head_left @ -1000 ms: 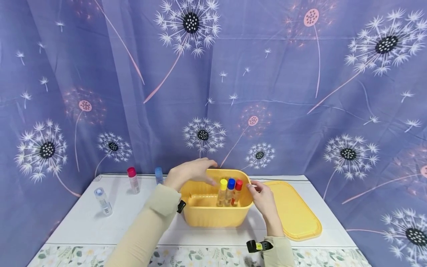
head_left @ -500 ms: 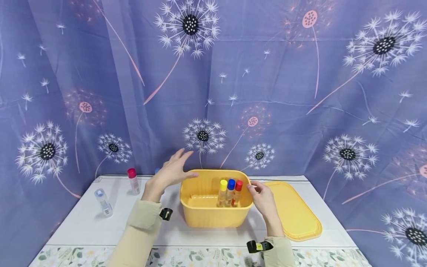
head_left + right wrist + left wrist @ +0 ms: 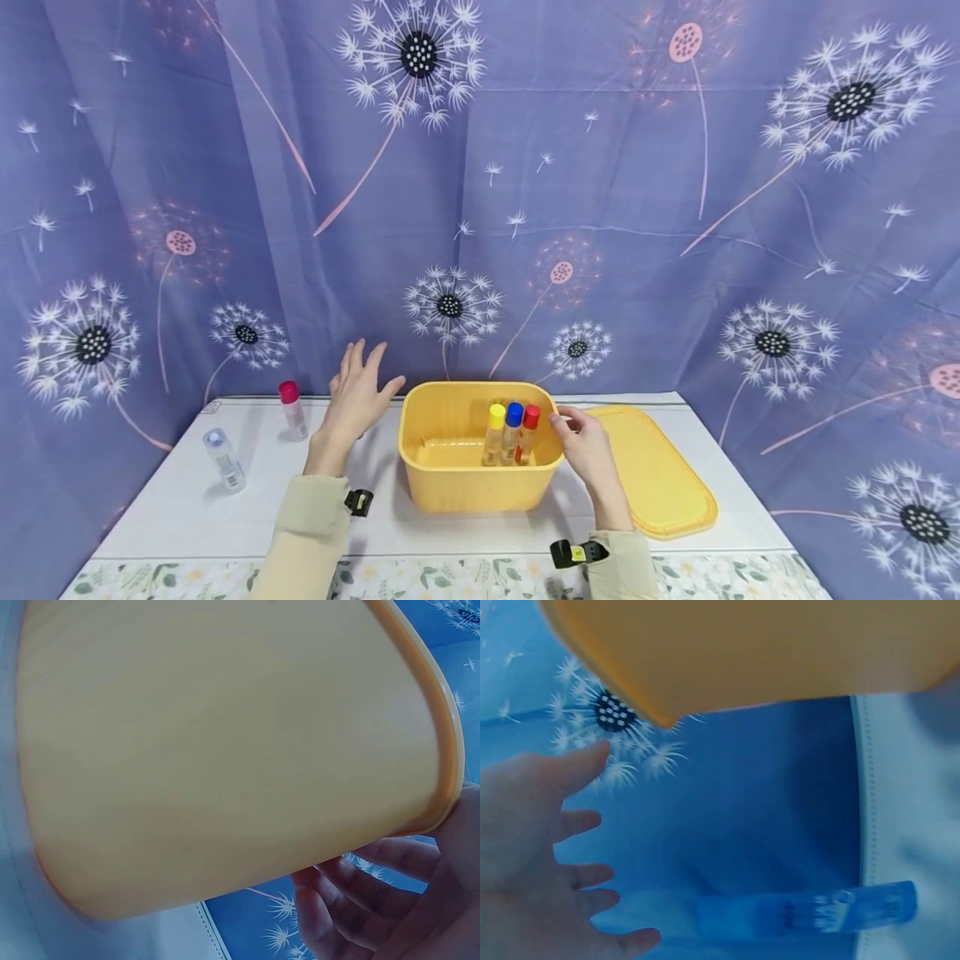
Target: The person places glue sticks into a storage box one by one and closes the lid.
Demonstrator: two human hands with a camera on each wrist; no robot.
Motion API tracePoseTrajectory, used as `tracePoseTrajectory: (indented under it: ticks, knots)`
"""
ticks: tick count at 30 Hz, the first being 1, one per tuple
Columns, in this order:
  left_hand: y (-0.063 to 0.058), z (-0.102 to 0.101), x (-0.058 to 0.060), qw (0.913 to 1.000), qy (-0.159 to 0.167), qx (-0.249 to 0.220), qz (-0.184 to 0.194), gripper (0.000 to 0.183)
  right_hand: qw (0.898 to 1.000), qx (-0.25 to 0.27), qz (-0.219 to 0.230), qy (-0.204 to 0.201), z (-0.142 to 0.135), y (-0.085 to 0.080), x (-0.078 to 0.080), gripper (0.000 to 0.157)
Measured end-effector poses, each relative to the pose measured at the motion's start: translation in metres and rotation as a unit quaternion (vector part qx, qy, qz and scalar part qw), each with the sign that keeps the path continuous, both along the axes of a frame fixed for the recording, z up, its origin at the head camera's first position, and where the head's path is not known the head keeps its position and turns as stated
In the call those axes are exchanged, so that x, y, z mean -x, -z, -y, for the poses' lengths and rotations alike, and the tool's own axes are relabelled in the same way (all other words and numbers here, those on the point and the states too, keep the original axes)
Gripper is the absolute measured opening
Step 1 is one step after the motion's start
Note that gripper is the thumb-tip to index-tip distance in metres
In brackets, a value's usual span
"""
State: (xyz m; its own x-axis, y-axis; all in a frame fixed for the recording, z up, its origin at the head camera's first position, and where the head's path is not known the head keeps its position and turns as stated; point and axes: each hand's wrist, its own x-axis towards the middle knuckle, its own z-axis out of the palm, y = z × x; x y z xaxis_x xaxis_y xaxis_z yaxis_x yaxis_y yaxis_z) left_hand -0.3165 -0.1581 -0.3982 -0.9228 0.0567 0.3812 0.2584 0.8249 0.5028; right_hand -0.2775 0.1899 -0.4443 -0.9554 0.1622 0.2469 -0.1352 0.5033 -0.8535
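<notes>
My left hand (image 3: pixel 352 408) is raised with fingers spread, left of the yellow plastic bin (image 3: pixel 480 487). In the left wrist view, a small blue-tinted bottle (image 3: pixel 810 911) with a printed label stands beyond these fingers; in the head view the hand hides most of it. My right hand (image 3: pixel 588 446) holds the bin's right rim, thumb at the edge and fingers along the outside. Inside the bin, at its right end, stand three small clear bottles: one yellow-capped (image 3: pixel 492 437), one blue-capped (image 3: pixel 512 433) and one red-capped (image 3: pixel 528 433).
Left on the white table (image 3: pixel 172 533) stand a bottle with a dark pink cap (image 3: pixel 293 410) and a clear bottle with a pale cap (image 3: pixel 225 460). A yellow lid (image 3: pixel 660 475) lies right of the bin. A dandelion-print curtain (image 3: pixel 510 183) hangs behind.
My left hand has moved left, from over the bin out past its left side toward the bottle there, its fingers spreading. The right hand stays at the rim.
</notes>
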Motion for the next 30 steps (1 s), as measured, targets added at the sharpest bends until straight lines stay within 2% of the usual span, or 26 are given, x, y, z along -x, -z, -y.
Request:
tracePoseTrajectory:
  ticks: [6, 10, 13, 16, 22, 30]
  knots:
    - [0.019, 0.011, 0.003, 0.9986, -0.047, 0.008, -0.021, 0.071, 1.0, 0.004, 0.005, 0.002, 0.0, 0.0, 0.0, 0.028]
    - [0.029, 0.018, 0.003, 0.9956, -0.086, -0.002, -0.038, 0.067, 1.0, 0.006, 0.007, 0.002, -0.001, 0.001, 0.0, 0.029]
    - [0.036, 0.022, 0.004, 0.9936, -0.1, -0.013, -0.051, 0.066, 1.0, 0.007, 0.007, 0.003, -0.001, 0.002, 0.0, 0.029]
    - [0.041, 0.024, 0.006, 0.9928, -0.105, -0.022, -0.053, 0.065, 1.0, 0.005, 0.005, 0.006, -0.001, 0.002, 0.001, 0.028]
    - [0.049, 0.03, 0.007, 0.9921, -0.113, -0.045, -0.03, 0.058, 1.0, -0.003, -0.003, 0.005, -0.001, 0.004, 0.003, 0.027]
    - [0.064, 0.038, 0.009, 0.9905, -0.108, -0.066, -0.053, 0.044, 1.0, -0.003, -0.003, 0.007, 0.0, 0.004, 0.003, 0.026]
